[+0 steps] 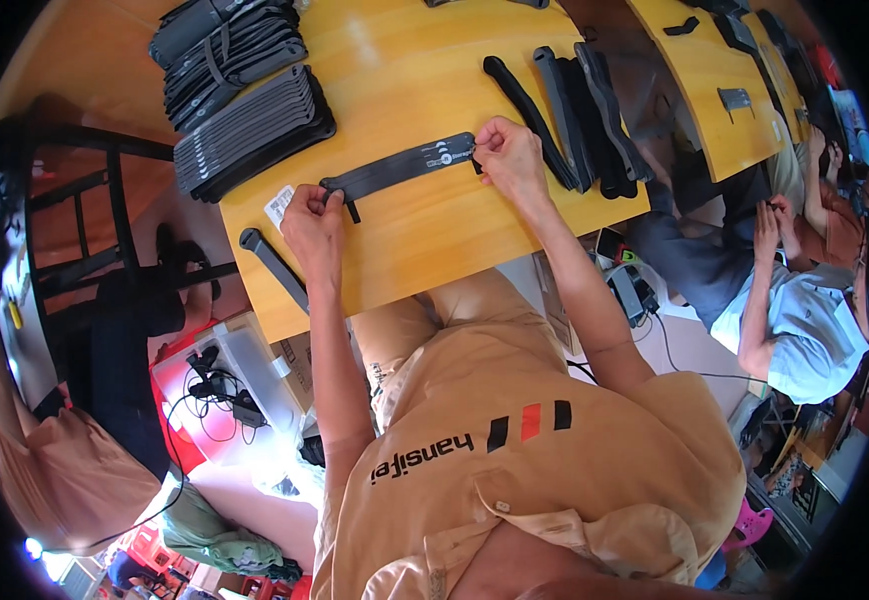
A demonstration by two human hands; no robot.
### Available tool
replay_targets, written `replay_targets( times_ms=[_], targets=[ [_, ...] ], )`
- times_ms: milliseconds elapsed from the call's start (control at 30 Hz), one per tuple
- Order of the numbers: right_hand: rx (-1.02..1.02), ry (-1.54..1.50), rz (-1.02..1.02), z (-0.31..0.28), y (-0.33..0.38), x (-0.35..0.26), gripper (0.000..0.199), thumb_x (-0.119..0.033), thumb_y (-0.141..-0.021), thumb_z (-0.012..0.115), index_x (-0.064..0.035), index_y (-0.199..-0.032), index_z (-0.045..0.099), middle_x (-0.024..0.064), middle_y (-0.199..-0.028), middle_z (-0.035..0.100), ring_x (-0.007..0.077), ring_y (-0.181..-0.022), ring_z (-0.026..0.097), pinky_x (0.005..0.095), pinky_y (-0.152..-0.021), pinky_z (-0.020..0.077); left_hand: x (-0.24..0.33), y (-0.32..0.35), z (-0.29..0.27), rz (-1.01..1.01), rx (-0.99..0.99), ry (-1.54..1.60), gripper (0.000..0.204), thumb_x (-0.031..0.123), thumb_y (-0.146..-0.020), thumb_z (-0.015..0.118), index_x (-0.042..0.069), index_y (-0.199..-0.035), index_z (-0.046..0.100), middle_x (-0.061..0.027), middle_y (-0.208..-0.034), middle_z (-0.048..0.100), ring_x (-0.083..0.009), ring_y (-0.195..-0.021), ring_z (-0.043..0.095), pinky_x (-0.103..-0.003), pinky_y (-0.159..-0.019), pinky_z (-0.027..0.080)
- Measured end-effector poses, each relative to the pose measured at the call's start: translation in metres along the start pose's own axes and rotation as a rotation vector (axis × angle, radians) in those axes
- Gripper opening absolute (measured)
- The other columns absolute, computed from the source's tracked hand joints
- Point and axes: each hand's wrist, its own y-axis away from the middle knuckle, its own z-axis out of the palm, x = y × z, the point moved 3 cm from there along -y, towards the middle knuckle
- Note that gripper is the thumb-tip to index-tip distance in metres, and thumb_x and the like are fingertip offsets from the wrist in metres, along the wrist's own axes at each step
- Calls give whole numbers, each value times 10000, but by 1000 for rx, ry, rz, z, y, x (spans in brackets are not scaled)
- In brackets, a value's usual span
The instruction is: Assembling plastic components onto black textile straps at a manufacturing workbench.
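"On the far left, beside the yellow tabletop (405, 240), what is there?"

"A black metal frame of straight bars (115, 200). Next, along the tabletop's left edge, comes a tall stack of flat, dark grey and black fabric strips (255, 130), with small white printed marks down its left side. Closer to the wearer lies a single narrow, dark strip (275, 268), slanting over the corner. Just beyond it is a white rectangular paper label (280, 205) with fine black print."

"And the hands?"

"The left hand (315, 225) is narrowed to a pinch, thumb and fingertips holding the left end of a long, flat, dark grey fabric band (395, 172). The band spans the gap between the hands, over the tabletop; I cannot tell whether it touches the surface. Its long axis runs left to right, the right end tilted farther from the wearer. A short black tab hangs near its left end."

"Any writing on it?"

"White lettering and a round white emblem, towards the right end. There the right hand (511, 160) pinches the band's tip, fingers curled close. Below, the wearer's tan shirt (575, 490) carries dark lettering and three slanted bars: black, red, black."

"Farther right?"

"A row of folded black and grey fabric strips (577, 120), lying lengthwise away from the wearer, then a second yellow table (700, 125), and a co-worker in a pale blue shirt (805, 330)."
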Motion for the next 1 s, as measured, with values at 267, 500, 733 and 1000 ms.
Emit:
replay_targets(
  times_ms=[267,500,733,1000],
  targets=[
    [-35,2,0,2,-2,-1,29,28,-675,588,19,-698,572,72,-566,577,146,-471,581,264,-407,486,-31,-18,-2,-167,-170,178,157,116,-708,698,3,-746,596,-68,-559,563,-177,-519,534,-297,-528,417],
    [38,211,-183,-2,0,0,25,12,-689,579,0,-711,576,128,-651,592,260,-602,610,329,-549,495,2,8,-14,137,146,-62,167,100,-756,656,-7,-863,586,-100,-661,599,-218,-600,580,-297,-554,447],
    [-63,562,-815,31,58,-28,416,-88,-767,588,10,-1159,491,172,-1263,435,320,-1188,405,414,-969,334,26,60,20,718,-27,-436,551,268,-861,524,25,-1325,354,-151,-1359,371,-290,-1268,335,-458,-1034,248],
    [-206,773,-753,53,73,-3,617,-262,-838,540,7,-1344,311,136,-1442,232,272,-1332,227,454,-1068,196,7,57,33,706,-186,-498,664,415,-875,466,14,-1369,275,-127,-1449,231,-266,-1337,221,-461,-1072,166]
  ],
)
